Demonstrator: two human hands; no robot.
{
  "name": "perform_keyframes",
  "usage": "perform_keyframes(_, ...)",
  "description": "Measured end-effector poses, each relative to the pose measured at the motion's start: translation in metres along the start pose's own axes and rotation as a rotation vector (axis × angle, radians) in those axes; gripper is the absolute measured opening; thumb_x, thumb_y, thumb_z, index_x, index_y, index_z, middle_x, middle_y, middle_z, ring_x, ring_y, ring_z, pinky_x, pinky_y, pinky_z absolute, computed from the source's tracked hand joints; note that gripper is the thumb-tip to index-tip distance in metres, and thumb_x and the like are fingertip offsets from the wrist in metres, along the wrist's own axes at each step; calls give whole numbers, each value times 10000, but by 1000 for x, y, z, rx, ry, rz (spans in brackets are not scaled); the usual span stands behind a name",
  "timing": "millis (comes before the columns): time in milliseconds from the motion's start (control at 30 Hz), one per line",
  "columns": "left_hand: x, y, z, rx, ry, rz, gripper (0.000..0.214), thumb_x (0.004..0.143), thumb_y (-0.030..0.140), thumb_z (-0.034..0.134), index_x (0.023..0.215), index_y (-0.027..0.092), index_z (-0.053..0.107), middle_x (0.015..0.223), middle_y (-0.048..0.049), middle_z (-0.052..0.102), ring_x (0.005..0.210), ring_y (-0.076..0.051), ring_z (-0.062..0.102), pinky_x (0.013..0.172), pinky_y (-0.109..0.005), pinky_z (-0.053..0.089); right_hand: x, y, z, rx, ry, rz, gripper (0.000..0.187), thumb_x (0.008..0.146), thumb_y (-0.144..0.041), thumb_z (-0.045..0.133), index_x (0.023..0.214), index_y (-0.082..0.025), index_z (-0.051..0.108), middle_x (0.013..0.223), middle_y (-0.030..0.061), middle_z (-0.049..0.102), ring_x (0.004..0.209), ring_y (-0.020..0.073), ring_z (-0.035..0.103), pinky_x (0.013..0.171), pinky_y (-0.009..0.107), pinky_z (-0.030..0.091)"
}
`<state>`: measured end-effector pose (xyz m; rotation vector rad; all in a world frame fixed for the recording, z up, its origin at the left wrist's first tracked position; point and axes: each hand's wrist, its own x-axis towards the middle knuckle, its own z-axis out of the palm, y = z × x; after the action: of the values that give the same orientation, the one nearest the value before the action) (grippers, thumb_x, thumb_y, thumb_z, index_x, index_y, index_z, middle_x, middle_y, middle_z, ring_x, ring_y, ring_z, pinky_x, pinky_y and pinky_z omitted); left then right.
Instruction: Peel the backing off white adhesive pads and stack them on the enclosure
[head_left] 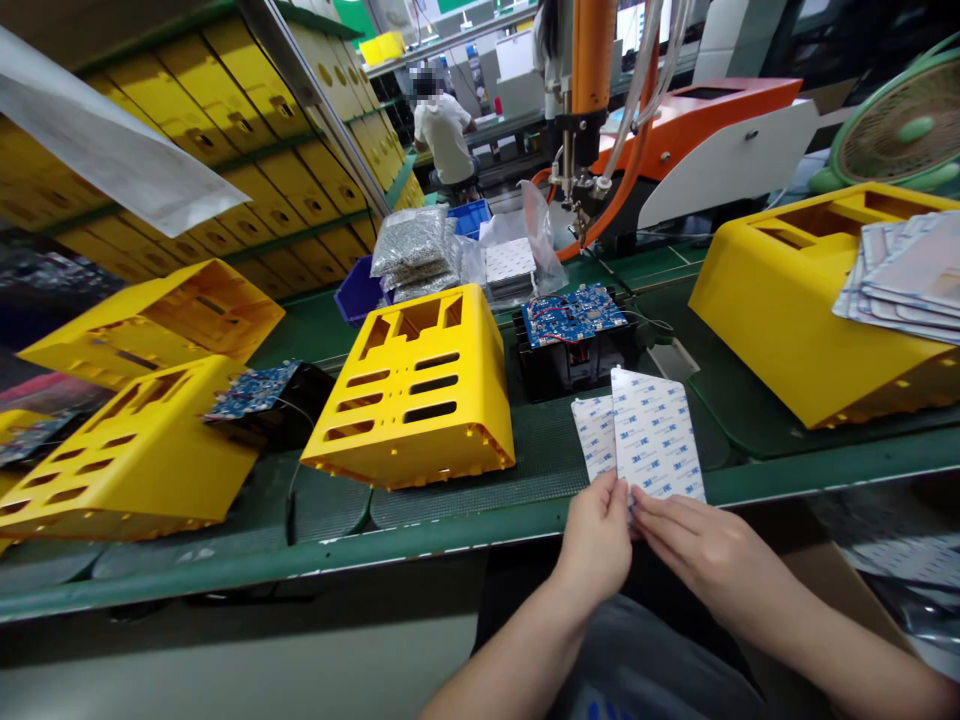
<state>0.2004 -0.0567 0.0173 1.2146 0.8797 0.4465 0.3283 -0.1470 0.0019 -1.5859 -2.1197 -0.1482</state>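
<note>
**Left hand** [596,545]: You pinch the lower edge of the white 3M-printed adhesive sheets [656,435] between thumb and fingers; your grip is closed.

**Right hand** [705,550]: Your fingers lie extended and closed on the lower right corner of the sheets, just beside your left hand.

**Held item position:** You hold two sheets, fanned and overlapping, tilted up above the dark green bench mat [480,490] (the lower sheet edges are partly hidden by your fingers).

**Adjacent left:** A yellow sheet-metal enclosure with slotted vents [409,400] stands on the mat.

**Behind sheets:** A blue circuit board on a black frame [574,315] sits near the far edge of the sheets.

**Adjacent right:** A second yellow enclosure [780,320] carries a stack of pale printed sheets [900,275].

**Bench:** Your hands are above the front edge of the green workbench [300,565].

**Background:** Clear bags of small metal parts [411,240] lie beside a blue plastic bin [471,218]. A co-worker in a white shirt [446,135] sits farther off.
</note>
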Motion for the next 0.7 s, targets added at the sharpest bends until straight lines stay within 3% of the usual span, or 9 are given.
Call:
perform_keyframes(233, 2, -6, 2, 24, 60, -26, 329, 844, 445, 500, 987, 176, 625, 1020, -96, 677, 984, -238, 598, 899, -342, 473, 2, -9, 12, 114, 30, 122, 217, 908, -87, 444, 1070, -83, 588, 1063, 114, 593, 951, 205, 561, 862, 371, 498)
perform_keyframes(367, 3, -3, 2, -83, -7, -30, 291, 846, 389, 511, 1007, 168, 611, 1040, -83, 665, 983, -225, 596, 884, -347, 484, 9, -8, 5, 199, 71, 223, 128, 897, -94, 444, 861, -123, 563, 921, 79, 592, 877, 180, 563, 795, 333, 489)
perform_keyframes(433, 3, 1, 0, -154, -71, -55, 313, 848, 371, 508, 1061, 157, 592, 1064, -86, 652, 943, -222, 610, 813, -345, 518, 13, -3, -2, 317, 57, 344, 101, 891, -147, 470, 827, -154, 547, 884, 47, 590, 796, 140, 568, 722, 270, 487)
perform_keyframes(600, 5, 8, -10, -198, -182, -66, 376, 861, 374, 489, 1178, 180, 542, 1101, -80, 640, 863, -206, 644, 705, -307, 534, 17, 18, -24, 793, -94, 866, 183, 874, -365, 513, 884, -183, 527, 648, -11, 570, 550, 95, 540, 538, 186, 453)
perform_keyframes(700, 7, 7, -17, -57, -131, -40, 342, 872, 391, 466, 1125, 179, 552, 962, -65, 680, 752, -188, 657, 680, -295, 519, 4, 46, -43, 882, -97, 957, 261, 897, -441, 467, 933, -182, 486, 607, 4, 569, 549, 113, 555, 543, 187, 467)
